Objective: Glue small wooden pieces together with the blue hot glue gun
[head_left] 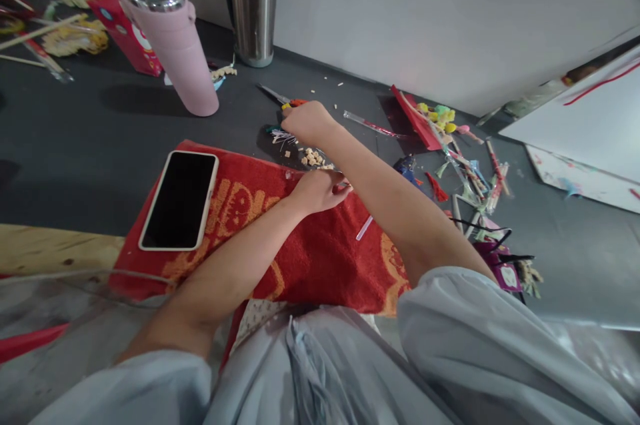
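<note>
My right hand (307,121) reaches far across the dark table and is closed over the orange handle of a pair of scissors (273,94), whose blades point left. My left hand (317,191) rests on the far edge of a red towel (310,258) with its fingertips pinched together; what they pinch is too small to tell. Between the two hands lies a small heap of beige cubes (313,157) beside a tuft of pale threads (283,138).
A phone (180,198) lies face up on the towel's left part, a thin white stick (364,228) on its right. A pink bottle (173,38), a steel tumbler (253,5) and a red box (125,28) stand at the back. Craft scraps (465,165) litter the right; a white board (590,125) lies beyond.
</note>
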`<action>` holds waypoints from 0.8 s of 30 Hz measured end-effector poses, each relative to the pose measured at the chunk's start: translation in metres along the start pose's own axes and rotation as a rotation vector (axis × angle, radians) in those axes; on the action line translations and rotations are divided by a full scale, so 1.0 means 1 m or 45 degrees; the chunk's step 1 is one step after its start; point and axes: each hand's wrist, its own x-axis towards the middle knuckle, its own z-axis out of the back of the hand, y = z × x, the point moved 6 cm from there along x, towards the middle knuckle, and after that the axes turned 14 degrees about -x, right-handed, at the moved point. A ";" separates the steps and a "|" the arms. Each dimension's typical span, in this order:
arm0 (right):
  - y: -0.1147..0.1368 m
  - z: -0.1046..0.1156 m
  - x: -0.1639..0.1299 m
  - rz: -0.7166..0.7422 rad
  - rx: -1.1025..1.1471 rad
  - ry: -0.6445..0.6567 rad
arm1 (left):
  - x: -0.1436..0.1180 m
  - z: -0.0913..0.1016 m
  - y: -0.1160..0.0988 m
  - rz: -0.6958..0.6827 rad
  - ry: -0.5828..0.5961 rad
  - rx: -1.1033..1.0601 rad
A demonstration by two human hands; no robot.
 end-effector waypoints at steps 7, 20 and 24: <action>-0.008 0.001 -0.009 -0.099 0.275 -0.093 | -0.001 0.001 -0.001 -0.007 0.019 -0.043; -0.075 -0.037 -0.141 -0.916 0.908 -0.305 | 0.000 0.007 -0.004 0.035 -0.092 -0.125; -0.059 -0.063 -0.187 -1.091 1.016 -0.279 | 0.001 0.008 -0.002 -0.008 -0.123 -0.165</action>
